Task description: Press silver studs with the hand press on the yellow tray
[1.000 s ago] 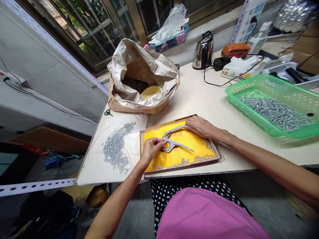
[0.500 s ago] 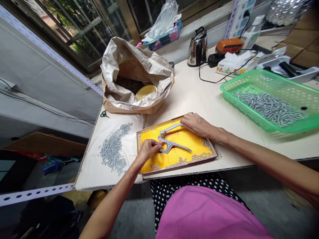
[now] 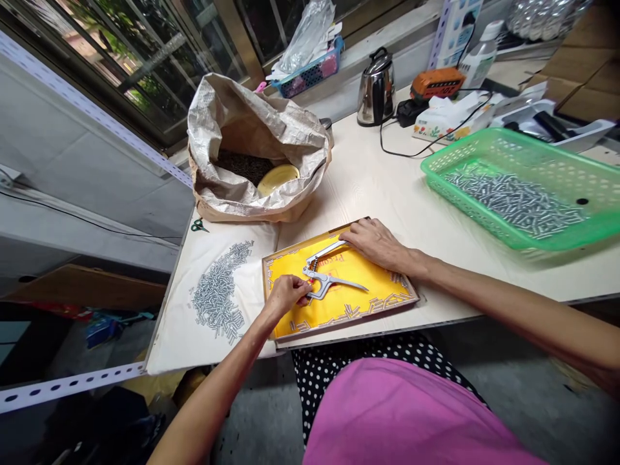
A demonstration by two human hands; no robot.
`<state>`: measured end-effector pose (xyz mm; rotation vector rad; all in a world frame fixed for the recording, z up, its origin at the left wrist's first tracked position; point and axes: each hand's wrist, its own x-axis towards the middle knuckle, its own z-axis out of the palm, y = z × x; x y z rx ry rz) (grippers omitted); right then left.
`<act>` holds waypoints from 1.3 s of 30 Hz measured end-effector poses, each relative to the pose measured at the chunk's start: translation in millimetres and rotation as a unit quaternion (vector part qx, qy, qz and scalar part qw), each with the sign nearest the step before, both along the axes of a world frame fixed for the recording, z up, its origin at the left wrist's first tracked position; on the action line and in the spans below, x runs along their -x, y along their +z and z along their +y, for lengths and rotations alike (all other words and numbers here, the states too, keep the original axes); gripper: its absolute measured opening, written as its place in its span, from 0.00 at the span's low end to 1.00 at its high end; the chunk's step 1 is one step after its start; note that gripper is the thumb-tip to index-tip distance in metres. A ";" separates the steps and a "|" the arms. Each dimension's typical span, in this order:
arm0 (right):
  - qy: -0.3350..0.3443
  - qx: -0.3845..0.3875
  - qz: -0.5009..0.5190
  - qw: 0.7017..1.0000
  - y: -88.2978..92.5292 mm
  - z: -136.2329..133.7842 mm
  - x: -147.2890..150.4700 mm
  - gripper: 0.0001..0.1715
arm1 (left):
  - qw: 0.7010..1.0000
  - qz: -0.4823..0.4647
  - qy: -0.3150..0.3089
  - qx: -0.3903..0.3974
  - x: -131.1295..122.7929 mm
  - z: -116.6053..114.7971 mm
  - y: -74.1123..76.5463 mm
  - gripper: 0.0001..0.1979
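A shallow tray (image 3: 372,270) with a yellow bottom lies at the table's front edge, small metal pins scattered along its sides. Inside it is a grey pair of spring-loaded pliers (image 3: 328,282), its handles spread apart. My right hand (image 3: 375,243) has its fingers closed round the end of the upper handle. At the pliers' jaw end, my left hand (image 3: 287,296) is closed in a pinch; what its fingertips hold is too small to make out. A small red spot shows beside those fingertips. Left of the tray, a pile of metal pins (image 3: 216,294) rests on white cloth.
A green basket (image 3: 489,236) of similar pins stands at the right. Behind the tray is an open woven sack (image 3: 256,210) containing dark pieces and a yellow dish (image 3: 279,179). Green-handled scissors (image 3: 198,225) lie by the sack. A kettle (image 3: 376,90) and a tissue box (image 3: 438,123) stand farther back.
The view has shifted slightly. Both hands stay at the pliers; my left fingertips have shifted a little at the jaw end.
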<state>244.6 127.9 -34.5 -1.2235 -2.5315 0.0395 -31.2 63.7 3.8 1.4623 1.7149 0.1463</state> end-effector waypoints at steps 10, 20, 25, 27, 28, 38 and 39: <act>-0.020 0.115 -0.050 0.992 3.4 -37.2 11.0 0.62 | 0.998 0.014 -0.008 0.054 -4.8 8.4 6.5 0.13; -0.011 0.108 -0.047 0.993 14.3 -51.1 11.3 0.51 | 0.997 0.025 0.012 0.073 -10.0 10.1 10.7 0.16; -0.018 0.097 -0.024 0.995 11.7 -60.6 12.7 0.43 | 0.995 0.075 -0.032 0.058 -8.6 5.4 12.5 0.15; -0.014 0.092 -0.019 0.996 11.3 -64.2 14.0 0.41 | 0.986 0.152 -0.068 -0.026 -14.8 -3.0 16.0 0.12; -0.012 0.090 -0.016 0.996 11.2 -65.8 14.8 0.39 | 0.974 0.189 -0.093 -0.089 -19.8 -7.6 17.2 0.10; 0.024 0.043 0.039 0.998 10.3 -72.0 14.5 0.41 | 0.849 0.153 -0.414 -0.292 -60.4 18.1 4.4 0.27; 0.018 0.045 0.027 0.998 11.0 -71.6 14.1 0.40 | 0.849 0.154 -0.415 -0.289 -59.6 20.3 4.6 0.27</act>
